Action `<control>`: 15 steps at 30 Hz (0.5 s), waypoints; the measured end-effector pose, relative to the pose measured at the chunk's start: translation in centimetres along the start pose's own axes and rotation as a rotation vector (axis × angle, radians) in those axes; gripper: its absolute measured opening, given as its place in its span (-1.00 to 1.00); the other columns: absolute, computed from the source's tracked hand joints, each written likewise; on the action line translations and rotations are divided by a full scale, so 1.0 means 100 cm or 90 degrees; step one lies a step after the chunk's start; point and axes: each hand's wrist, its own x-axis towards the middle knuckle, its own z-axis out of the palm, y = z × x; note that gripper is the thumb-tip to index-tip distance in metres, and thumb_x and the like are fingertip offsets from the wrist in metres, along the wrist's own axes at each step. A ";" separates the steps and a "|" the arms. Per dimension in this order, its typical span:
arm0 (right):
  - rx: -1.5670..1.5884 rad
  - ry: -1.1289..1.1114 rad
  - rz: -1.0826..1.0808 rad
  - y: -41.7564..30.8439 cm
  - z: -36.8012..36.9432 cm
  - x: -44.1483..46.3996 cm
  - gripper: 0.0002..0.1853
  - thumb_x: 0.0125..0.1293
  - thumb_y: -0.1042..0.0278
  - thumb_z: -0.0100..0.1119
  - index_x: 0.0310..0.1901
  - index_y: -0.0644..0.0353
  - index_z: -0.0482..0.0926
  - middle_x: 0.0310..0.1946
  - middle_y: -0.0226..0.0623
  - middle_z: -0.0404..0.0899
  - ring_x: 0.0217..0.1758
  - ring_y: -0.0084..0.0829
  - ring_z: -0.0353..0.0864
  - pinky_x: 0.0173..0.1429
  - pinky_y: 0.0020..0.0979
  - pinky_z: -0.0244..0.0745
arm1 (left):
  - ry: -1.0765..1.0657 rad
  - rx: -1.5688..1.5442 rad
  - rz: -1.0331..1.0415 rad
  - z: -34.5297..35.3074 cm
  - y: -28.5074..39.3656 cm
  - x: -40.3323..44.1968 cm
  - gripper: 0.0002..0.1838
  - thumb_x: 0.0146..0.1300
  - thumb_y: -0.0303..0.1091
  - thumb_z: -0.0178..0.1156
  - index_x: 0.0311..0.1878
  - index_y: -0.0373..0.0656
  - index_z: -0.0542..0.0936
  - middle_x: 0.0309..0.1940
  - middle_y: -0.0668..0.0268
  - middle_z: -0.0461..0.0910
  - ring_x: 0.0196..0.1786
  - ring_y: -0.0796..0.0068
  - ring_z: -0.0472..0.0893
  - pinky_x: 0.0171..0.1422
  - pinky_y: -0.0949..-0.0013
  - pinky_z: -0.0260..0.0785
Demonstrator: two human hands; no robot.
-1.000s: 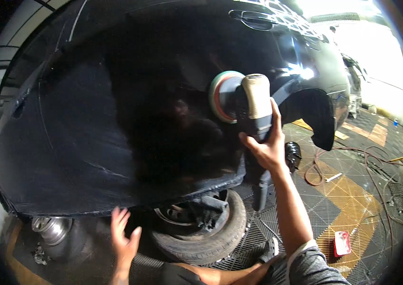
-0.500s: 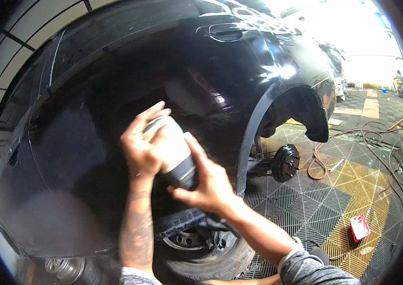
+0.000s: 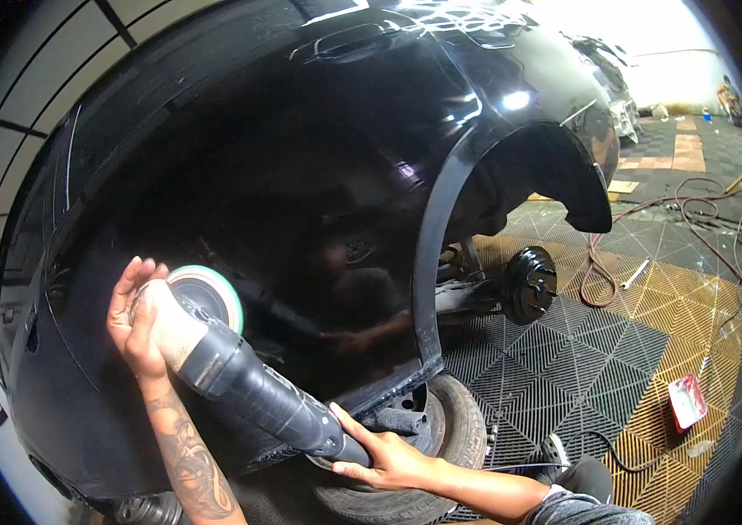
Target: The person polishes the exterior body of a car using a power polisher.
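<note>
While my right hand (image 3: 388,459) grips: curled closed round the polisher (image 3: 275,402), lower centre.
Left hand (image 3: 140,328): half-open, cupped over its pale head, left of frame.
Pad (image 3: 235,304): facing the black panel (image 3: 345,201), can't tell if touching; I'd go flat, light even pressure.

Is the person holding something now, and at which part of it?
Yes, a polisher. The left hand is on its light-coloured head end; the right hand grips the rear end of its black body.
</note>
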 end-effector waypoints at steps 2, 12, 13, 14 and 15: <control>-0.060 0.033 0.017 0.012 -0.007 -0.011 0.00 0.44 -0.04 0.25 0.66 0.07 -0.18 -0.10 0.35 0.67 -0.15 0.30 0.71 0.05 0.04 0.61 | -0.075 0.025 0.051 0.028 -0.007 0.007 -0.37 0.31 -0.35 0.14 0.42 -0.45 0.39 0.39 -0.09 0.47 0.35 0.07 0.58 0.54 0.06 0.32; 0.002 0.155 0.041 0.022 -0.067 -0.055 0.01 0.42 -0.02 0.28 0.66 0.09 -0.17 0.07 0.27 0.66 0.01 0.21 0.72 0.20 -0.07 0.65 | -0.195 0.024 -0.055 0.161 -0.022 0.037 -0.59 0.40 -0.29 0.02 0.08 -0.46 0.59 -0.05 -0.09 0.71 -0.05 0.17 0.73 0.19 0.21 0.56; 0.010 0.174 0.027 0.021 -0.071 -0.057 0.01 0.41 0.00 0.29 0.66 0.10 -0.18 0.07 0.28 0.66 0.07 0.22 0.70 0.29 -0.10 0.60 | -0.201 0.031 -0.061 0.178 -0.021 0.043 -0.59 0.39 -0.29 0.01 0.05 -0.47 0.60 -0.07 -0.08 0.72 -0.07 0.18 0.74 0.17 0.23 0.56; 0.015 0.174 0.025 0.020 -0.075 -0.059 0.01 0.41 0.00 0.29 0.66 0.10 -0.18 0.07 0.28 0.66 0.07 0.22 0.70 0.29 -0.10 0.60 | -0.209 0.058 -0.067 0.194 -0.018 0.049 -0.58 0.39 -0.28 0.01 0.04 -0.49 0.61 -0.09 -0.08 0.73 -0.09 0.18 0.75 0.14 0.25 0.58; 0.025 0.201 0.019 0.020 -0.078 -0.061 0.01 0.41 0.01 0.29 0.66 0.10 -0.18 0.07 0.29 0.66 0.08 0.21 0.70 0.29 -0.09 0.60 | -0.218 0.068 -0.068 0.208 -0.019 0.055 -0.58 0.39 -0.28 0.02 0.03 -0.49 0.61 -0.10 -0.08 0.73 -0.10 0.18 0.76 0.13 0.25 0.59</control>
